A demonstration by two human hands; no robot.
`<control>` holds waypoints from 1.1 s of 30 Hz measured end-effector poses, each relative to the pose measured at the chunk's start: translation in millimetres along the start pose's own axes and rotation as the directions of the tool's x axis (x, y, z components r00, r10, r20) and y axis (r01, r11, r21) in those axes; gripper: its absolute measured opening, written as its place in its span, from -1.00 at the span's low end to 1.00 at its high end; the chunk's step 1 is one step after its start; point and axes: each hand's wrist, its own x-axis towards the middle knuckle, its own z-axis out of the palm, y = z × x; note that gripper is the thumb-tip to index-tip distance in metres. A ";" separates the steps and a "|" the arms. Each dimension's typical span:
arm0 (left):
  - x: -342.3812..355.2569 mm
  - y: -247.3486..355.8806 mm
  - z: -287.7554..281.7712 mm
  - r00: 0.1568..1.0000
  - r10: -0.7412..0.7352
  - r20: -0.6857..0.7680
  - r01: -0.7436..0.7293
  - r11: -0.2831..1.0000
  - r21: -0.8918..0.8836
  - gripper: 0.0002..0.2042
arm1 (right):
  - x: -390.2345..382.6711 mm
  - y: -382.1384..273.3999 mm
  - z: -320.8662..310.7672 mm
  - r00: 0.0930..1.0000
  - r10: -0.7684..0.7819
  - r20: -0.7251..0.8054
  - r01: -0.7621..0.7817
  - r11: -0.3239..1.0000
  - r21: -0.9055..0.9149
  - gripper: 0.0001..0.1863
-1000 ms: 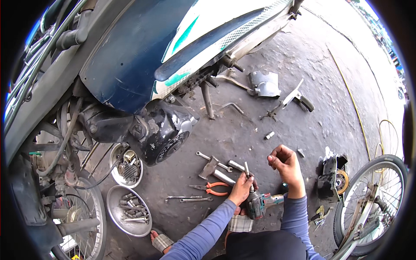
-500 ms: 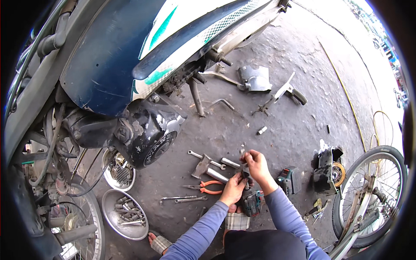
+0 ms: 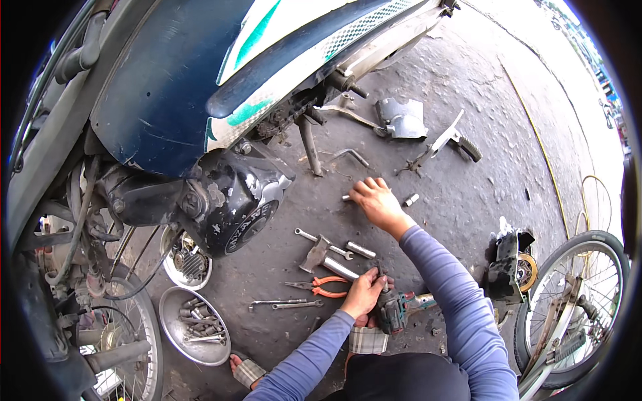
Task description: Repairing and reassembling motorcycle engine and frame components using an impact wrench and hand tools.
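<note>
Left hand (image 3: 363, 295) is closed round the front of the driver (image 3: 394, 313), near the pliers (image 3: 330, 287). Right hand (image 3: 376, 202) has fingers curled beside a metal piece (image 3: 346, 198); grip cannot be determined. Steady driver support advised.

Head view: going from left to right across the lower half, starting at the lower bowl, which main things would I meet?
Lower bowl, pliers, left hand, power tool, black case, right-side wheel.
</note>
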 end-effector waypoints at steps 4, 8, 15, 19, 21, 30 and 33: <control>-4.5 2.7 -9.8 0.999 0.051 -0.013 -0.049 0.988 0.150 -0.81 | -2.8 -5.3 5.1 0.961 0.248 -0.121 -0.233 0.964 0.126 -0.76; -17.4 16.6 -31.9 0.981 0.077 -0.176 -0.080 0.997 -0.005 -0.78 | -11.2 -41.3 -36.2 0.674 0.567 -0.473 -0.136 0.725 0.675 -0.75; 17.5 62.2 -32.8 0.926 0.176 -0.335 -0.223 0.969 -0.108 -0.86 | 42.1 0.3 -35.5 0.620 0.556 -0.553 -0.067 0.741 0.669 -0.83; 40.4 90.0 -72.6 0.819 0.284 -0.499 -0.357 0.933 -0.055 -0.90 | 8.0 18.7 24.5 0.739 0.610 -0.285 -0.401 0.739 0.542 -0.90; 42.3 106.1 -99.2 0.777 0.307 -0.549 -0.387 0.921 -0.033 -0.91 | 6.9 5.8 14.2 0.681 0.682 -0.266 -0.340 0.617 0.710 -0.90; 67.7 114.4 -88.6 0.819 0.226 -0.527 -0.370 0.911 -0.185 -0.92 | 45.7 95.3 -2.2 0.803 0.524 0.284 -0.581 0.579 0.572 -0.82; 61.6 110.7 -106.9 0.793 0.186 -0.581 -0.348 0.920 -0.179 -0.92 | 70.7 68.8 -22.4 0.785 0.576 0.226 -0.502 0.380 0.777 -0.77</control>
